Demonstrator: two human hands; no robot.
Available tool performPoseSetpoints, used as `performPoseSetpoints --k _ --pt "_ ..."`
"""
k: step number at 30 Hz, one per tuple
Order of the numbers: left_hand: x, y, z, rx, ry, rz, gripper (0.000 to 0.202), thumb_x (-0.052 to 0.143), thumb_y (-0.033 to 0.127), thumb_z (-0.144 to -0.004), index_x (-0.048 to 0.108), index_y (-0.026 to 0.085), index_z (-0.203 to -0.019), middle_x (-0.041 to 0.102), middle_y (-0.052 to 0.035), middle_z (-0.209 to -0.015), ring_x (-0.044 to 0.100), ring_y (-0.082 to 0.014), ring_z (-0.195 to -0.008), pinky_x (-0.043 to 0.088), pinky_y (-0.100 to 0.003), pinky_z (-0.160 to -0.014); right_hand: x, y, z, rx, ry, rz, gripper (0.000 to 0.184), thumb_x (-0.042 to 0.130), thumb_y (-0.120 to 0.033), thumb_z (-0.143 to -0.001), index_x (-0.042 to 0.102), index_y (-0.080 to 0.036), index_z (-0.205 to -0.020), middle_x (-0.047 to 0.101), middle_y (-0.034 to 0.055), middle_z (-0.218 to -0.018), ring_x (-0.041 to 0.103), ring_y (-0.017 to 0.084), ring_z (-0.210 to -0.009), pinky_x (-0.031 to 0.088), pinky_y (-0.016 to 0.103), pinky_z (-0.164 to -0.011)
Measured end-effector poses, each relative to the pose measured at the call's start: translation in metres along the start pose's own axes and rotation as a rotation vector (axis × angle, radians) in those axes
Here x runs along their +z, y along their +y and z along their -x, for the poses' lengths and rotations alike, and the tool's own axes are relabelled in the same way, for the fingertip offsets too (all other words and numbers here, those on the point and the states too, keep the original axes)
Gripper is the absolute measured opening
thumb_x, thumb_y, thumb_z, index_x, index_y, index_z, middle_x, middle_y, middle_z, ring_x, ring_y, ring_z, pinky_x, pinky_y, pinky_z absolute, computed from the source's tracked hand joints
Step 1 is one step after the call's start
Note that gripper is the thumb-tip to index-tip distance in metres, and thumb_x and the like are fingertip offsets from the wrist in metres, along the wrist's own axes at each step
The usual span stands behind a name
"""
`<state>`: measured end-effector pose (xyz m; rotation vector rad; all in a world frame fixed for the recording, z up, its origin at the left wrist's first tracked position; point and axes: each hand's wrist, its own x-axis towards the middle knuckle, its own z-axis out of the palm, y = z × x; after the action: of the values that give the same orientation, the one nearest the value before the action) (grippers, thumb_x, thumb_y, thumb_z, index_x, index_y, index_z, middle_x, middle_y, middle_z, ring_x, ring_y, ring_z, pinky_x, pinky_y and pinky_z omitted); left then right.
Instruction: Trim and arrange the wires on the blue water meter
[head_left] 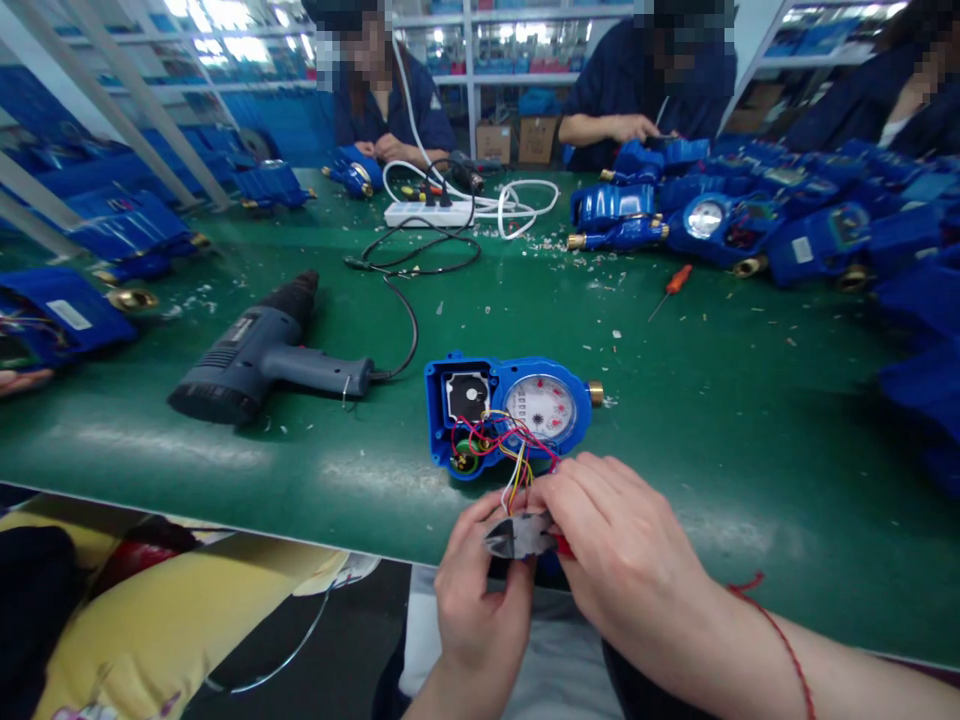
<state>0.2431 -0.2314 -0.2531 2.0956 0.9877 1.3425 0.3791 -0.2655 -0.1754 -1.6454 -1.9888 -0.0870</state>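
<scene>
Straight ahead lies an opened blue water meter (566, 368), with a white dial and a side box holding a black part and loose coloured wires. Those thin wires (517, 470), white, yellow and red, run from it toward me. At the table's near edge, my left hand (480, 590) pinches the wires, their ends hidden by the fingers. My right hand (622, 530) is closed on diagonal cutters (517, 536) with red handles, and its fingertips also meet the wires. The cutters' jaws point left, just over my left fingers.
A grey heat gun (255, 350) lies left of the meter. Behind are a white power strip (427, 214) and cables. An orange screwdriver (671, 288) and several blue meters (720, 225) lie to the right. Co-workers sit across; a person's hand (22, 381) shows at far left.
</scene>
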Motion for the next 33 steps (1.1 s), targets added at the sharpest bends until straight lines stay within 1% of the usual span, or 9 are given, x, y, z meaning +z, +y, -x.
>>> performPoseSetpoints --k 5,8,11,13,17,21,24,28,33 --pt "0.002 -0.001 0.005 -0.089 -0.079 0.065 0.022 0.063 0.014 -0.083 0.063 0.023 -0.103 0.071 -0.0031 -0.101 0.067 -0.0159 -0.100 0.056 -0.028 -0.090 -0.019 0.021 0.001 0.264 0.078 -0.162 0.015 0.043 -0.010 -0.090 0.050 -0.017 -0.079 0.051 0.0008 -0.070 0.048 0.013 -0.062 0.038 0.023 -0.056" --pt "0.006 -0.003 0.007 -0.139 -0.026 0.106 0.032 0.065 0.013 -0.083 0.055 0.020 -0.112 0.070 -0.0049 -0.103 0.069 -0.0146 -0.097 0.056 -0.025 -0.088 -0.030 0.041 0.008 0.455 0.131 -0.241 0.021 0.047 -0.028 -0.092 0.049 -0.020 -0.074 0.047 -0.0027 -0.061 0.045 0.011 -0.051 0.036 0.021 -0.047" --pt "0.007 -0.006 0.006 -0.002 0.041 0.107 0.039 0.066 0.007 -0.080 0.052 0.017 -0.115 0.069 -0.0053 -0.101 0.070 -0.0133 -0.092 0.057 -0.022 -0.085 -0.034 0.059 0.027 0.605 0.092 -0.361 0.023 0.052 -0.042 -0.087 0.049 -0.020 -0.081 0.047 -0.0027 -0.065 0.048 0.012 -0.054 0.041 0.021 -0.048" --pt "0.006 -0.006 0.002 0.152 0.005 0.042 0.032 0.064 0.003 -0.081 0.057 0.015 -0.110 0.070 -0.0054 -0.097 0.069 -0.0130 -0.090 0.057 -0.022 -0.084 -0.032 0.066 0.043 0.643 0.041 -0.329 0.027 0.055 -0.044 -0.084 0.047 -0.020 -0.094 0.050 -0.0010 -0.075 0.053 0.013 -0.063 0.046 0.022 -0.055" --pt "0.000 -0.002 -0.003 0.260 -0.038 -0.088 0.024 0.063 0.003 -0.082 0.063 0.009 -0.105 0.072 -0.0077 -0.092 0.070 -0.0133 -0.088 0.055 -0.020 -0.088 -0.025 0.069 0.065 0.574 -0.047 -0.146 0.034 0.055 -0.034 -0.083 0.039 -0.021 -0.111 0.052 0.0030 -0.091 0.058 0.016 -0.073 0.050 0.025 -0.063" --pt "-0.001 -0.003 0.001 0.235 -0.045 -0.158 0.032 0.065 0.006 -0.083 0.061 0.010 -0.114 0.074 -0.0081 -0.098 0.071 -0.0144 -0.089 0.057 -0.020 -0.087 -0.018 0.066 0.074 0.443 -0.025 -0.088 0.047 0.054 -0.029 -0.083 0.034 -0.017 -0.124 0.049 0.0111 -0.109 0.059 0.021 -0.095 0.053 0.030 -0.079" --pt "0.002 -0.010 0.010 0.181 -0.010 -0.086 0.037 0.068 0.005 -0.080 0.060 0.014 -0.115 0.073 -0.0060 -0.102 0.071 -0.0157 -0.093 0.058 -0.022 -0.086 -0.011 0.067 0.082 0.445 -0.049 -0.084 0.058 0.055 -0.027 -0.083 0.029 -0.014 -0.133 0.044 0.0149 -0.121 0.054 0.024 -0.107 0.052 0.035 -0.090" --pt "0.004 -0.014 0.015 0.156 0.041 -0.021 0.040 0.071 0.002 -0.076 0.059 0.015 -0.112 0.071 -0.0043 -0.105 0.071 -0.0145 -0.093 0.058 -0.021 -0.088 -0.005 0.076 0.096 0.349 -0.133 -0.042 0.043 0.052 -0.023 -0.088 0.039 -0.019 -0.129 0.048 0.0141 -0.121 0.051 0.027 -0.114 0.051 0.041 -0.091" --pt "0.005 -0.010 0.007 0.155 -0.036 -0.034 0.032 0.068 -0.001 -0.076 0.055 0.015 -0.101 0.070 -0.0075 -0.109 0.069 -0.0169 -0.101 0.056 -0.025 -0.091 -0.011 0.084 0.096 0.266 -0.121 0.020 0.035 0.045 -0.022 -0.093 0.046 -0.021 -0.128 0.050 0.0115 -0.119 0.053 0.025 -0.110 0.052 0.040 -0.087"
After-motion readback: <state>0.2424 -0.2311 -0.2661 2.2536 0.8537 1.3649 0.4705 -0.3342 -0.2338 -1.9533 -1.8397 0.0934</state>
